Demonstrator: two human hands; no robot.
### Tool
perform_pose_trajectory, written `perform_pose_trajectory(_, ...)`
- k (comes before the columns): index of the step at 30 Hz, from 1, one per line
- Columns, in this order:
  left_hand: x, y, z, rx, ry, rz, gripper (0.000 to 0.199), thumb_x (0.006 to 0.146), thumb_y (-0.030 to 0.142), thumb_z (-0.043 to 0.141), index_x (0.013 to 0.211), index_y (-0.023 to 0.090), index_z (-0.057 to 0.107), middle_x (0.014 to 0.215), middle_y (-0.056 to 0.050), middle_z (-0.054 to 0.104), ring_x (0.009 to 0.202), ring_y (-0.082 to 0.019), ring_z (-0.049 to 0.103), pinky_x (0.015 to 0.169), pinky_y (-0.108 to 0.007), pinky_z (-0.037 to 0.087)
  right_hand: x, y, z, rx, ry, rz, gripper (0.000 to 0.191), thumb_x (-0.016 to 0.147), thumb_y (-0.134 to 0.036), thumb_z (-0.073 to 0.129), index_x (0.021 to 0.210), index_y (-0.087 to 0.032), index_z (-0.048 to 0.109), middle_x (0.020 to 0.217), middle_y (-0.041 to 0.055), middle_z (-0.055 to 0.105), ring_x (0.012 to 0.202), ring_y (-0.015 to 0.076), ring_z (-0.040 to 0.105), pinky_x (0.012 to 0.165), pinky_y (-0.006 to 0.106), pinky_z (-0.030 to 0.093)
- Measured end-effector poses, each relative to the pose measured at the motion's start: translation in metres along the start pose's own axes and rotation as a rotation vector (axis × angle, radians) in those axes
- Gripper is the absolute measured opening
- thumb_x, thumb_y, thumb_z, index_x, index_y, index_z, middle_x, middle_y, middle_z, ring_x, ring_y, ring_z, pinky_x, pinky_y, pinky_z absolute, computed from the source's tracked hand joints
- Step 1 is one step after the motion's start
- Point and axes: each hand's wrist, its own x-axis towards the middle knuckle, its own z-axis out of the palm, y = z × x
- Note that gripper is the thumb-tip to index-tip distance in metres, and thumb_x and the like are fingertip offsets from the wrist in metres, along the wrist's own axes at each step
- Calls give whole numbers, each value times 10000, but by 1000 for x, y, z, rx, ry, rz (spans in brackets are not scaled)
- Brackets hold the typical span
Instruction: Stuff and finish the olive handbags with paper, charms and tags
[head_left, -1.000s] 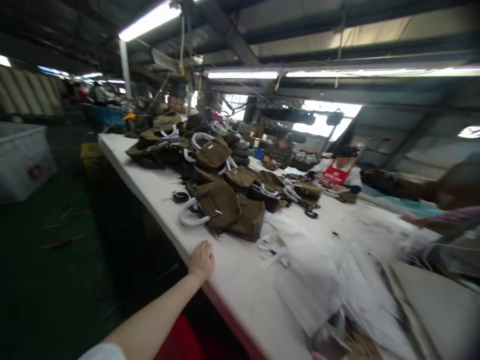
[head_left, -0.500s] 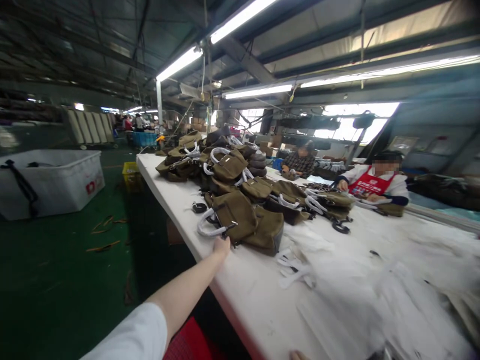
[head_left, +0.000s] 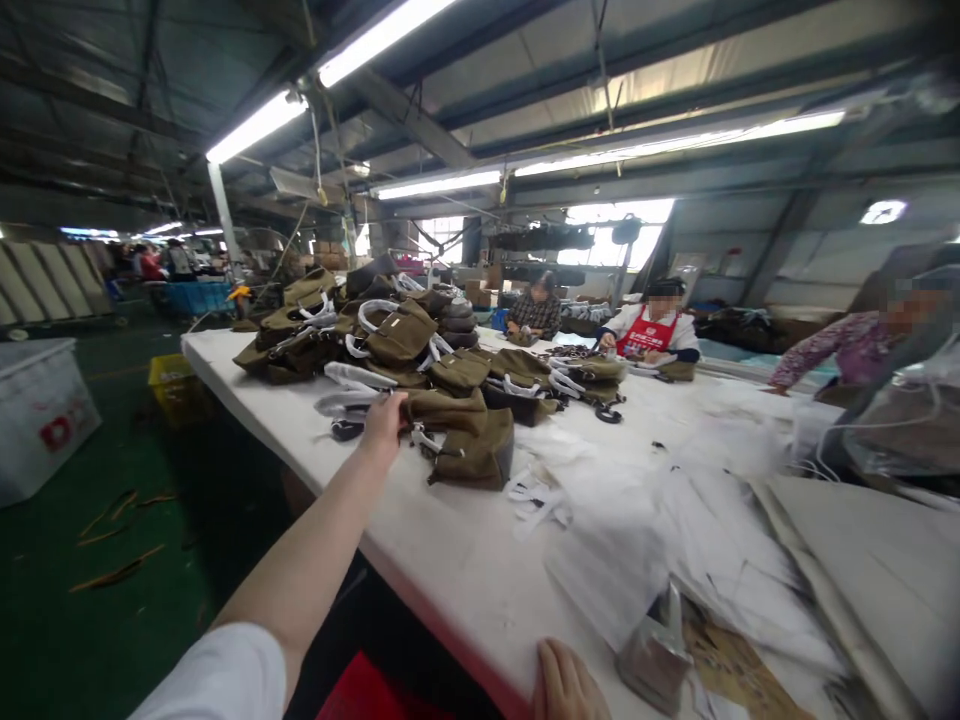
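Observation:
My left hand (head_left: 385, 432) reaches out over the white table (head_left: 457, 545) and is closed on the edge of an olive handbag (head_left: 448, 408). This bag is tilted up, its white-wrapped handles (head_left: 349, 400) beside my fingers. Just right of it, another olive bag (head_left: 480, 452) lies on the table, partly overlapped by the held one. Behind them rises a heap of similar olive bags (head_left: 401, 335). Near the table's front edge rests my right hand (head_left: 568, 682), holding nothing, fingers laid on the surface. A grey metal block with a handle (head_left: 656, 650) stands right of it.
White wrapping sheets (head_left: 705, 530) and loose white strips (head_left: 536, 500) lie on the table. Several co-workers sit along the far side, one in a red apron (head_left: 646, 335). On the floor at left stand a white bin (head_left: 45, 420) and a yellow crate (head_left: 176, 385).
My left hand has lifted the near bag's edge and tilted it up. The view has swung right, bringing my right hand, the metal block and another co-worker into sight.

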Motion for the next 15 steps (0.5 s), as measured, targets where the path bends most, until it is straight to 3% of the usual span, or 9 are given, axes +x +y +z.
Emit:
perform_pose_trajectory(2, -38, 15, -12, 12, -71, 118, 159, 705, 279, 692, 795, 154, 652, 684, 40, 622, 670, -121, 590, 643, -214, 470, 6, -8, -12, 20, -67, 76, 325, 803, -131, 518, 1099, -188, 639, 1047, 65, 724, 937, 219, 674, 847, 311, 499)
perform_pose_trajectory(4, -81, 15, -28, 181, -208, 413, 160, 727, 318, 640, 739, 158, 639, 666, 21, 627, 698, -157, 592, 658, -245, 464, 13, -13, -23, 86, -142, 161, 327, 833, -136, 503, 1132, -189, 624, 1084, 74, 709, 975, 237, 658, 877, 349, 491)
perform_pose_trajectory(7, -133, -13, -48, 606, -281, 627, 208, 791, 320, 564, 646, 173, 592, 617, 5, 592, 648, -158, 554, 641, -265, 425, 24, -13, -38, 293, -261, 315, 256, 904, -206, 472, 1098, -205, 640, 1091, 77, 694, 992, 246, 649, 898, 387, 496)
perform_pose_trajectory(9, -155, -43, -55, 813, -303, 684, 219, 797, 295, 533, 609, 182, 541, 613, -8, 575, 634, -162, 541, 650, -284, 411, 35, -10, -51, 469, -229, 495, 277, 964, -292, 401, 1062, -194, 641, 1054, 89, 695, 958, 236, 660, 855, 383, 526)
perform_pose_trajectory(11, -169, -71, -59, 961, -355, 666, 219, 789, 274, 524, 589, 187, 502, 618, -26, 575, 633, -171, 545, 649, -296, 404, 51, -9, -69, 607, -107, 627, 373, 992, -363, 321, 1131, -172, 609, 1105, 119, 677, 994, 243, 654, 832, 394, 543)
perform_pose_trajectory(13, -179, -89, -60, 1040, -438, 628, 234, 811, 291, 527, 602, 188, 502, 641, -41, 592, 658, -182, 562, 657, -301, 405, 72, -16, -88, 686, -58, 582, 437, 967, -425, 386, 1296, -172, 521, 1284, 148, 595, 1150, 280, 590, 909, 449, 522)
perform_pose_trajectory(15, -188, -94, -58, 1058, -528, 598, 279, 854, 362, 532, 637, 187, 527, 665, -48, 610, 684, -186, 577, 665, -300, 407, 94, -29, -103, 732, -119, 429, 605, 879, -442, 562, 1415, -204, 414, 1420, 148, 491, 1277, 314, 499, 1001, 494, 472)
